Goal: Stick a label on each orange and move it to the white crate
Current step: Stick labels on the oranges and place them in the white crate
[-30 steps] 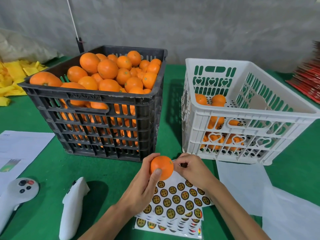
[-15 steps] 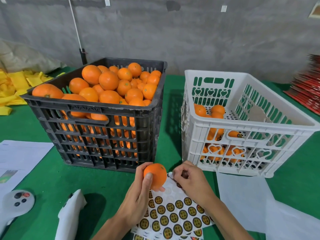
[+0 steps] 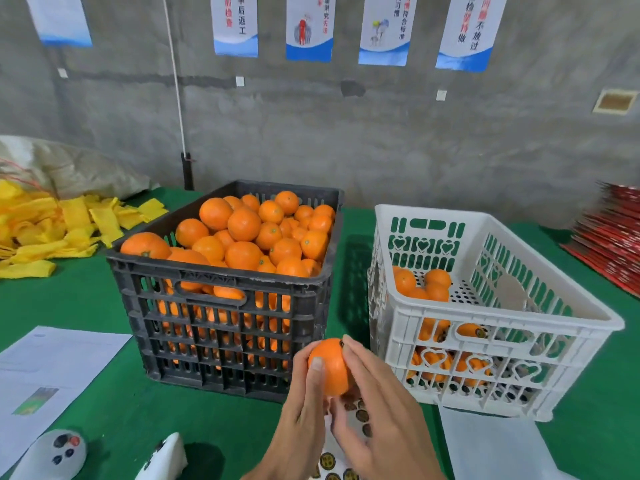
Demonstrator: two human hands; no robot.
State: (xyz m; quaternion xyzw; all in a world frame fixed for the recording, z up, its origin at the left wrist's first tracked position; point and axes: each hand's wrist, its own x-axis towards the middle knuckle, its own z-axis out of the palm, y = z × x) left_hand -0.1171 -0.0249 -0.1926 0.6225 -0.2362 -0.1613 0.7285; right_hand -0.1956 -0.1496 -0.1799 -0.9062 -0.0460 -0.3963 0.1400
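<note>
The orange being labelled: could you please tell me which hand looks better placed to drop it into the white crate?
Probably the left. The left hand already grips the orange, while the right hand only lays its fingertips on the peel. The white crate sits just to the right.

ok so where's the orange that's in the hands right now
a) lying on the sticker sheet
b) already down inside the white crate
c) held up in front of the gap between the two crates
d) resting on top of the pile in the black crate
c: the left hand grips the orange while the right hand's fingertips touch its top, in front of the gap between the black crate and the white crate.
</note>
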